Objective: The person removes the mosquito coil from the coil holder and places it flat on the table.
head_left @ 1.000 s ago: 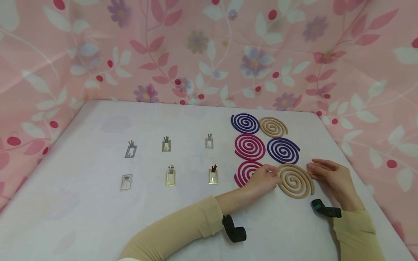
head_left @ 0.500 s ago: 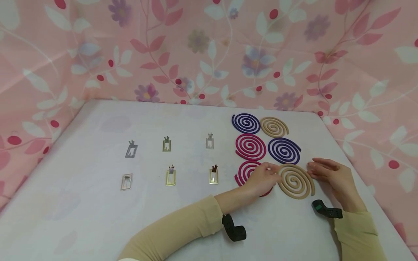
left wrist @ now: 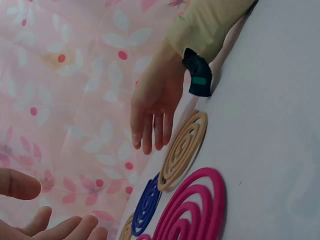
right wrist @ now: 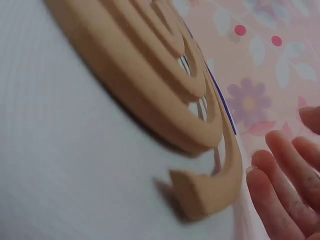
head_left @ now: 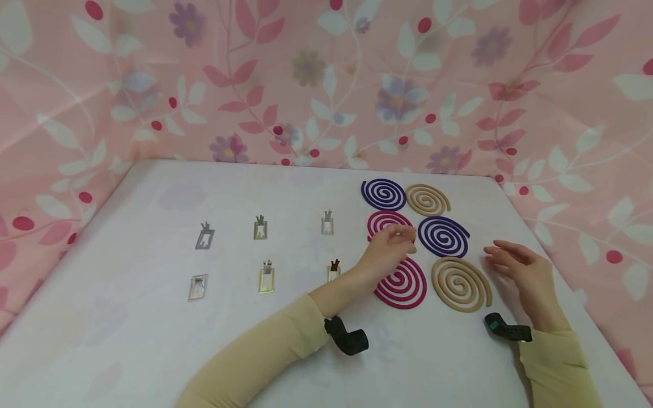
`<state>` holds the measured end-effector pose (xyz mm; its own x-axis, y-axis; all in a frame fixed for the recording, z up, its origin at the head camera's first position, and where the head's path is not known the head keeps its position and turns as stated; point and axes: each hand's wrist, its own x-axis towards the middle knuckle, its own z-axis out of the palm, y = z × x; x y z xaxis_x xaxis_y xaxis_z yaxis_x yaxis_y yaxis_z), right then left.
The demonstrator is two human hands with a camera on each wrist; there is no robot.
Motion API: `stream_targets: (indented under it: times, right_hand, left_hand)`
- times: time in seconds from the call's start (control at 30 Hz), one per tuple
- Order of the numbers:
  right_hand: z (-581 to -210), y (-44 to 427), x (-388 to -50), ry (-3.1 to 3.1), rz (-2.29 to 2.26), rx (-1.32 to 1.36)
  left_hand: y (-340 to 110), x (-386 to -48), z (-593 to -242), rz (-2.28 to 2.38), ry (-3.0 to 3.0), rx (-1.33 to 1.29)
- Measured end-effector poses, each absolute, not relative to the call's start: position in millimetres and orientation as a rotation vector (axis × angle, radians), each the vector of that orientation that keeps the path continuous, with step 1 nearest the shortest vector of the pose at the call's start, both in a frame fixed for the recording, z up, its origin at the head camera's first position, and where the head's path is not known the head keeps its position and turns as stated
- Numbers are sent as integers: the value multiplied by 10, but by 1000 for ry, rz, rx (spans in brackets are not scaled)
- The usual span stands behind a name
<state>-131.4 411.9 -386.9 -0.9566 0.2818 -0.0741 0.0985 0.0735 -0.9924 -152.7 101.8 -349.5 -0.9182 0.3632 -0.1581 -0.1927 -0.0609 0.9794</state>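
A tan mosquito coil (head_left: 461, 309) lies flat at the near right of the white table. My right hand (head_left: 526, 277) hovers just right of it, fingers loosely bent and holding nothing; in the right wrist view a gap shows between the fingertips and the tan coil's outer end (right wrist: 200, 195). Above the two pink coils is my left hand (head_left: 385, 252), also with nothing in it. It hides parts of the far pink coil (head_left: 382, 215) and the near pink coil (head_left: 403, 300). A blue coil (head_left: 442, 237) lies beyond the near tan one.
Another blue coil (head_left: 384, 194) and a second tan coil (head_left: 427, 199) lie at the back right. Several small metal coil stands, such as a silver one (head_left: 198, 287) and a gold one (head_left: 267, 279), are spread in two rows to the left. Floral cloth (head_left: 306, 85) hangs behind the table.
My left hand has come off the near tan coil and moved left and away over the pink coils. The right hand has drawn slightly off the same coil, which stays in place.
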Motion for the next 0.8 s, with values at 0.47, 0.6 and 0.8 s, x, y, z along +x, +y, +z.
stream_targets:
  times: [0.47,0.6,0.8]
  right_hand:
    - [-3777,3881,-1332,-2313,1564,-370]
    - [-3786,3897,-1349,-2353,1443,-381]
    - [-3847,3996,-1354,-2457,1316,-403]
  left_hand:
    - [-38,-1724,-3381,1910,2162,440]
    - [-476,-1697,-3362,1803,2373,521]
    - [-1072,-1639,-3481,1676,2570,512]
